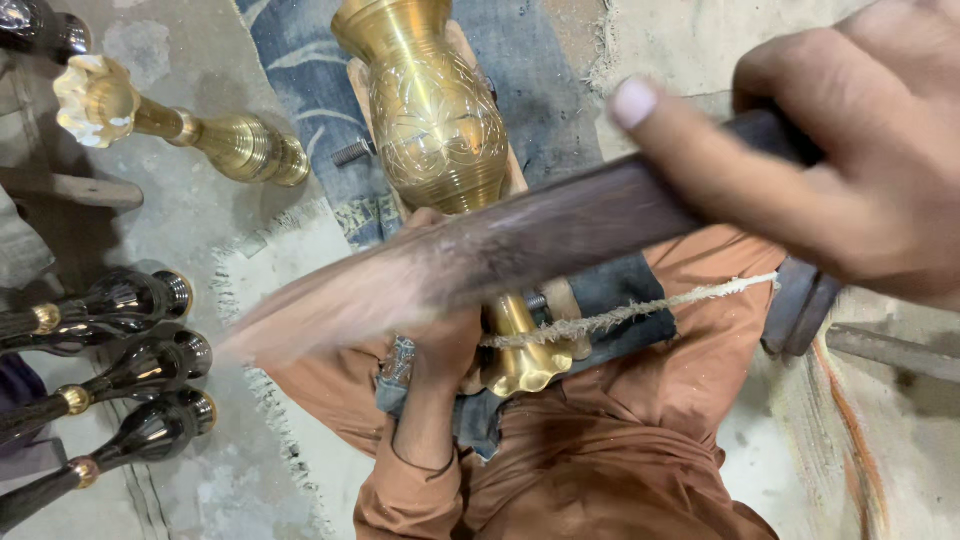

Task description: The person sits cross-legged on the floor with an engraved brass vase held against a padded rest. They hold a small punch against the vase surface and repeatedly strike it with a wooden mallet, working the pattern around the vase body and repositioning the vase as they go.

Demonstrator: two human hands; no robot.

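Dusty workshop floor: right hand (850, 170) gripped a blurred wooden mallet (480, 250) over the half-engraved brass vase (440, 120); left hand (440, 345), beneath the vase, grip unclear; lower bands still plain.

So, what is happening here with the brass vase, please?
A person sits on the floor with an engraved brass vase lying across the lap. The right hand grips a dark wooden stick, blurred by motion. The left hand rests at the vase's narrow stem, where a rope crosses. Three dark vases and another brass vase lie nearby.
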